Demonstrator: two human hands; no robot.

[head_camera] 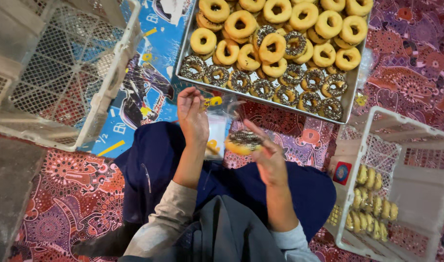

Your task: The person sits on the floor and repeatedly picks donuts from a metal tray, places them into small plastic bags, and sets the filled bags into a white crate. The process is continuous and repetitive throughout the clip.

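My left hand (191,116) holds up a small clear plastic bag (216,131) by its top edge, above my dark blue lap. My right hand (266,156) grips a ring doughnut (243,141) topped with chocolate sprinkles, right beside the bag's mouth. Just beyond my hands lies a metal tray (350,99) piled with several plain golden doughnuts (272,30) at the back and sprinkled ones (263,88) along its near rows.
A white plastic crate (416,170) at the right holds several bagged doughnuts (370,201). Another white mesh crate (67,73) stands at the upper left. A patterned red cloth (71,194) and a blue printed sheet (149,87) cover the floor.
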